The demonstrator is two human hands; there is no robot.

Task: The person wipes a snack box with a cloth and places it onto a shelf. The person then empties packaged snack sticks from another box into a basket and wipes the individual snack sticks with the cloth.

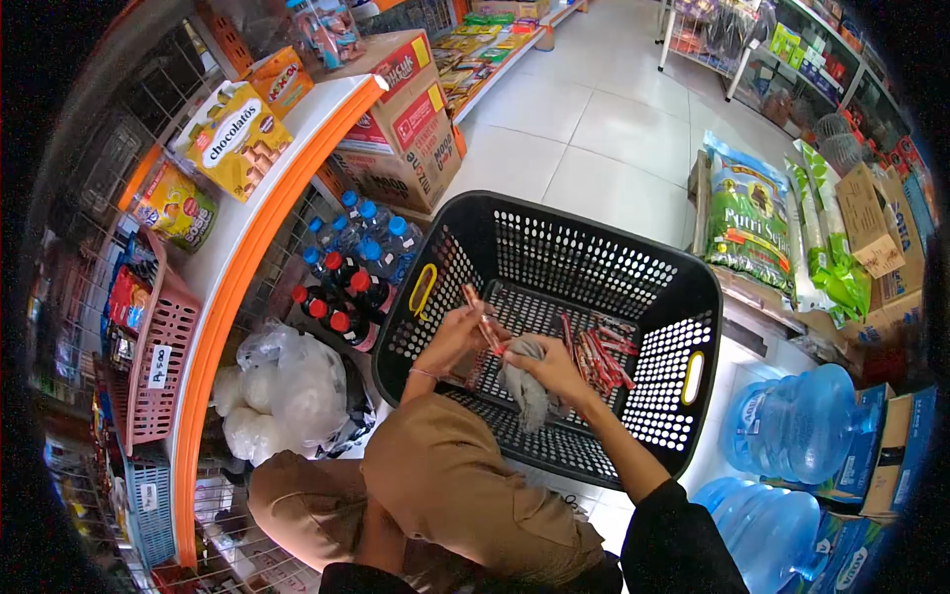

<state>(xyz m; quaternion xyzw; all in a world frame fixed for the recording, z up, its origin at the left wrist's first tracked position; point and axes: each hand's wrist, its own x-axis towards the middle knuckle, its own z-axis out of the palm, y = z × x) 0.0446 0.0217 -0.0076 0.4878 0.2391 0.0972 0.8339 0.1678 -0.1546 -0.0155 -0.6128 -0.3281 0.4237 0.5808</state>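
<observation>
My left hand (453, 342) is closed around a slim red stick-shaped packet (473, 297), which points up and away from me. My right hand (556, 368) grips a grey cloth (528, 398), pressed against the packet's lower end. Both hands are over a large black perforated basket (594, 230) with yellow-edged handle openings. Inside the basket, to the right of my hands, several similar red stick packets (602, 358) lie in a loose pile. More contents show partly behind my left hand, too covered to make out.
Left of the basket stand bottles with red caps (346, 322) and blue caps (374, 233), near a white plastic bag (287, 381). An orange-edged shelf (237, 257) runs along the left. Large blue water jugs (792, 421) and a green-white sack (747, 213) are at right.
</observation>
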